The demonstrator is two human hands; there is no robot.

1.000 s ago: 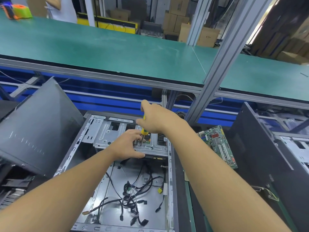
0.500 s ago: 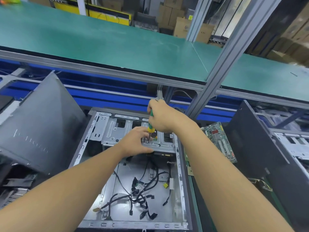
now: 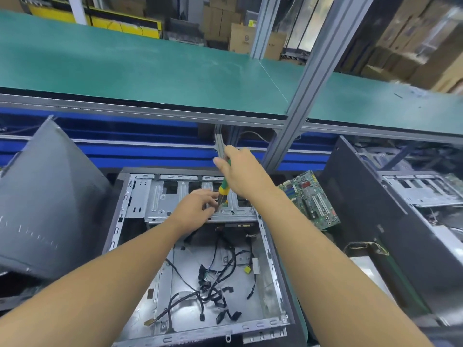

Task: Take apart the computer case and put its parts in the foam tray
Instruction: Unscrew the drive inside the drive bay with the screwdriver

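Unscrewing the drive cage (image 3: 160, 200), seemingly: right hand (image 3: 244, 175) grips the screwdriver (image 3: 222, 188), left hand (image 3: 194, 207) pinches its shaft; next, lift the screw clear

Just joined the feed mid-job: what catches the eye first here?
Centre frame, the right hand grips a green-and-yellow screwdriver over the silver metal drive cage of the open grey computer case, with the left hand at its tip. A tangle of black cables lies on the case floor; a green circuit board sits just right of the case.
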